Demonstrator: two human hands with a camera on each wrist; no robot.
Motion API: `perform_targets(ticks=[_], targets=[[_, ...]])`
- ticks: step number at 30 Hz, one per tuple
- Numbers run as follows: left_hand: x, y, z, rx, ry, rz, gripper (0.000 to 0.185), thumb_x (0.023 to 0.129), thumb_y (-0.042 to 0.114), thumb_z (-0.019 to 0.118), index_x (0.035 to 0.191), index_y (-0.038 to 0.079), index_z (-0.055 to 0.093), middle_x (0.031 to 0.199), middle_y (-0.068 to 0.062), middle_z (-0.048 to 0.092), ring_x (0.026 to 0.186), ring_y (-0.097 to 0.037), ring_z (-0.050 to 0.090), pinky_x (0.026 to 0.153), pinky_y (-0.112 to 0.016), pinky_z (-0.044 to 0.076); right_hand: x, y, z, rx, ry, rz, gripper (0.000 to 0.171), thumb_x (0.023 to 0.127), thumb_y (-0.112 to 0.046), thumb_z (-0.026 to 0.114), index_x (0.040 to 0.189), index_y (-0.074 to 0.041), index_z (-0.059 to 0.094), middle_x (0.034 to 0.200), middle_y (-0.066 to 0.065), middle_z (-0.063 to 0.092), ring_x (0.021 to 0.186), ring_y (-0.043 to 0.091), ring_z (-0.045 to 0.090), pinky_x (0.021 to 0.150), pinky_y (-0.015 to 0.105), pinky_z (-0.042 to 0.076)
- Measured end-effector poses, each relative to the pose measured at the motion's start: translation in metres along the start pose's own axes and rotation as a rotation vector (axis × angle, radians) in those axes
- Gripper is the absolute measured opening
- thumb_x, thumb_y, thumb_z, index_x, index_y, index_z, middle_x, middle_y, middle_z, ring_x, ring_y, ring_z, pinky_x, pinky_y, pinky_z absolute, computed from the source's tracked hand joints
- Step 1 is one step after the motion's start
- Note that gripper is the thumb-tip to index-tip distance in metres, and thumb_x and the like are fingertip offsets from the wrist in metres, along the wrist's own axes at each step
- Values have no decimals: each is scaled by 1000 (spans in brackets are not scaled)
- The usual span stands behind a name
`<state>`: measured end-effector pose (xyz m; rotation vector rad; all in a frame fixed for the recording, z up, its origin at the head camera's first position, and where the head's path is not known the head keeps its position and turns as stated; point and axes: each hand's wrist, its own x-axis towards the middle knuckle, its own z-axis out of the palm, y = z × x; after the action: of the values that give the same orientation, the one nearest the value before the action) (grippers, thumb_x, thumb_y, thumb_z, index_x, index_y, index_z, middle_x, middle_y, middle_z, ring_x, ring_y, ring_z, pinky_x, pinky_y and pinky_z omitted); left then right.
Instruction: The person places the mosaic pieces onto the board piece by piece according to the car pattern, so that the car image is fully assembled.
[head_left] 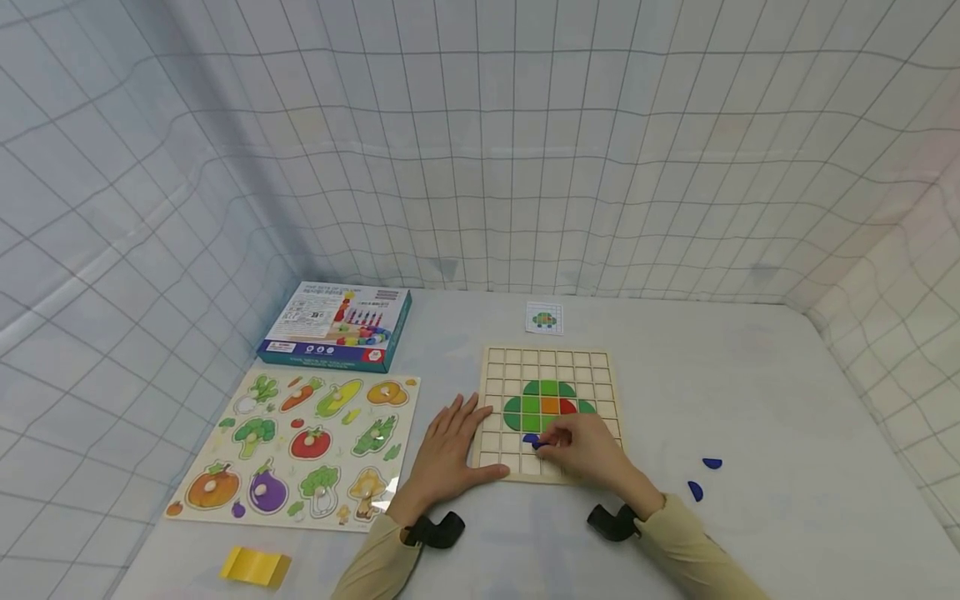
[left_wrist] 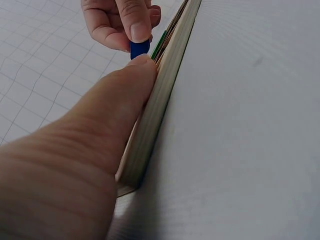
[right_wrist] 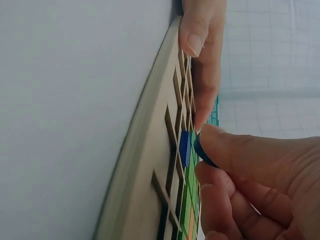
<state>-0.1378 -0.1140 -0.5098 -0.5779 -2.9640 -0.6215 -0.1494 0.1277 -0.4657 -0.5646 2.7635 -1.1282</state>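
A wooden grid board [head_left: 607, 367] lies on the table with green, orange and red tiles [head_left: 547, 404] set in its middle cells. My right hand [head_left: 581, 450] pinches a small blue piece [head_left: 537, 445] over the board's lower rows, beside a blue tile [head_left: 529, 437] seated in a cell; the pinched blue piece [right_wrist: 200, 150] shows between thumb and fingers in the right wrist view. My left hand [head_left: 450, 446] lies flat with straight fingers on the board's left edge [left_wrist: 160, 100], thumb along its front corner.
Two loose blue pieces [head_left: 711, 463] [head_left: 695, 491] lie right of the board. A pattern card [head_left: 543, 318] sits behind it. A vegetable peg puzzle [head_left: 300, 446] and a toy box [head_left: 337, 325] lie to the left, a yellow block [head_left: 255, 567] at the front.
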Motion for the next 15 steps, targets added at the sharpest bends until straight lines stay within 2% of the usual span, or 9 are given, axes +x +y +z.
perform_targets(ticks=[8,15], targets=[[0,-1,1,-7,1,5,91,71,73,56,143,21,34,153,-3,24,142,-23,11,114,-43,12,5,-3,9,8,-11,0,8,75,-22,77,73,-20,69,63,-14,56,53,4,46,47,20,38],[1,-1,1,-6,-9,-2,91,71,73,56,143,22,33,153,-2,23,143,-23,11,114,-43,13,8,-2,15,-11,16,14,7,77,-23,75,73,-23,70,69,-14,57,60,6,47,51,20,40]])
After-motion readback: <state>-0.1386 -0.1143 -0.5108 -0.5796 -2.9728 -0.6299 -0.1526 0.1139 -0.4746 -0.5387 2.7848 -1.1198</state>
